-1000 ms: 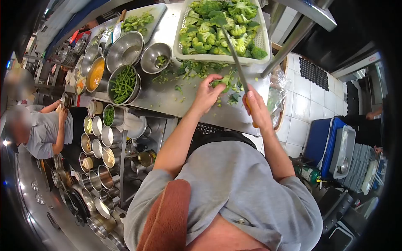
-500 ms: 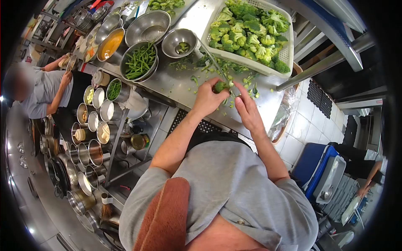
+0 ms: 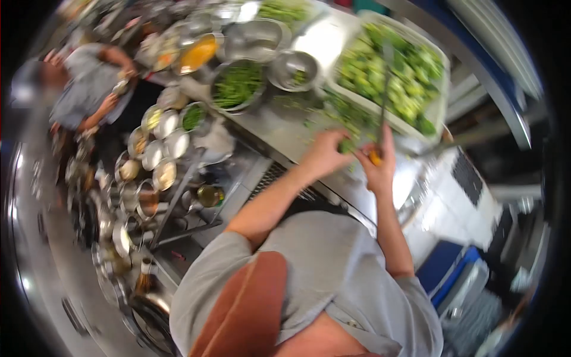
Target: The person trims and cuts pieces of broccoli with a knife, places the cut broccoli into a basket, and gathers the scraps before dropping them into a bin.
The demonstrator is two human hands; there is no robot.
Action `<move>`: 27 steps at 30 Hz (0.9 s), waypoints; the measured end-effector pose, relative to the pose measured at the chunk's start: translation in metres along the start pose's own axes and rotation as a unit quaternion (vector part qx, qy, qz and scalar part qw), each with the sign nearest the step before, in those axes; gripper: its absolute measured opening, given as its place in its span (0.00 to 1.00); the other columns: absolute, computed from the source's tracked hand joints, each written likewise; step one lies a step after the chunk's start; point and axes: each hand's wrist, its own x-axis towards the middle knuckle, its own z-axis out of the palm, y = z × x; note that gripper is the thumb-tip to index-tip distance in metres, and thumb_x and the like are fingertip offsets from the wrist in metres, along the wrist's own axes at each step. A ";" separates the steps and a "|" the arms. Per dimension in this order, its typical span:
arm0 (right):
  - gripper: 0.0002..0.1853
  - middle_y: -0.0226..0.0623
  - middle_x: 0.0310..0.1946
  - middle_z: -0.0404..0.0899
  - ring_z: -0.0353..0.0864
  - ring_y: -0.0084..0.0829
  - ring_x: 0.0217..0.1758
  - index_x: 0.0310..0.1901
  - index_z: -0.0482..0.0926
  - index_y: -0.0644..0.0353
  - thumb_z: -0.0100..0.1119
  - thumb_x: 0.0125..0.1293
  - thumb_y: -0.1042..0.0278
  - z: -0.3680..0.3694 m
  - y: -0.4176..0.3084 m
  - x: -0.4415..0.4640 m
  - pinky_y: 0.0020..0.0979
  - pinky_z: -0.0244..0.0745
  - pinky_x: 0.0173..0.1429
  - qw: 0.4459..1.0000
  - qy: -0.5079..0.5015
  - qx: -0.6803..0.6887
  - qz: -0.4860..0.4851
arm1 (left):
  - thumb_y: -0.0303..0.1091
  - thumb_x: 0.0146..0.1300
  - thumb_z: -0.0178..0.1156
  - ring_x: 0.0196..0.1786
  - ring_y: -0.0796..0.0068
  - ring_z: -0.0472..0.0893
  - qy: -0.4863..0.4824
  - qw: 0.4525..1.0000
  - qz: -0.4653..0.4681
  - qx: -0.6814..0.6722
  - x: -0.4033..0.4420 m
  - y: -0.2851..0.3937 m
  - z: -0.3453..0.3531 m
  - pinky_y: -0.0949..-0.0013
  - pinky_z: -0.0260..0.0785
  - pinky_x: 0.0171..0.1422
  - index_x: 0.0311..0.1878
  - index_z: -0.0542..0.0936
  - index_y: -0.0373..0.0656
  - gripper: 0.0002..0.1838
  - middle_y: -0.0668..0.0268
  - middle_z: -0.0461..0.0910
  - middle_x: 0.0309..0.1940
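A small green broccoli floret (image 3: 345, 146) is pinched in the fingertips of my left hand (image 3: 324, 154), above the steel counter. My right hand (image 3: 380, 163) grips a knife (image 3: 385, 89) by its orange-yellow handle, and the blade points up and away, across the broccoli crate's near side. The two hands are close together. Green trimmings (image 3: 351, 116) lie scattered just beyond them. Behind these stands a white crate (image 3: 441, 107) heaped with broccoli florets (image 3: 392, 71). Motion blurs the view, so finger details are soft.
Left of the trimmings are a small steel bowl (image 3: 293, 71) with green pieces and a bowl of green beans (image 3: 238, 86). An orange-filled container (image 3: 198, 55) stands farther left. A co-worker (image 3: 95, 83) is at far left. A metal rail (image 3: 476, 134) runs at right.
The knife has swung from pointing up-left near the floret to pointing nearly straight away over the crate. My hands have drawn slightly apart. The whole view has shifted and blurred.
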 end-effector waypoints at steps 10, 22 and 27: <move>0.48 0.32 0.32 0.78 0.75 0.23 0.35 0.80 0.52 0.52 0.59 0.59 0.91 0.013 -0.005 0.002 0.26 0.74 0.44 0.999 -0.024 -0.022 0.018 | 0.33 0.45 0.72 0.49 0.41 0.80 -0.042 0.995 -0.065 0.060 -0.013 0.003 0.014 0.51 0.74 0.56 0.44 0.84 0.37 0.20 0.43 0.80 0.39; 0.16 0.33 0.36 0.86 0.79 0.20 0.29 0.49 0.75 0.62 0.68 0.61 0.79 -0.006 -0.014 0.014 0.23 0.75 0.32 0.986 -0.003 0.114 0.121 | 0.32 0.65 0.67 0.49 0.72 0.81 0.047 0.973 -0.009 -0.225 -0.012 -0.016 0.005 0.70 0.73 0.50 0.58 0.72 0.42 0.21 0.62 0.80 0.47; 0.16 0.34 0.40 0.87 0.79 0.16 0.30 0.49 0.74 0.62 0.67 0.61 0.81 -0.009 -0.028 0.011 0.21 0.71 0.28 0.982 -0.015 0.129 0.138 | 0.31 0.69 0.63 0.51 0.74 0.80 -0.058 0.941 -0.055 -0.328 -0.008 -0.016 0.012 0.70 0.79 0.49 0.58 0.70 0.40 0.19 0.62 0.77 0.53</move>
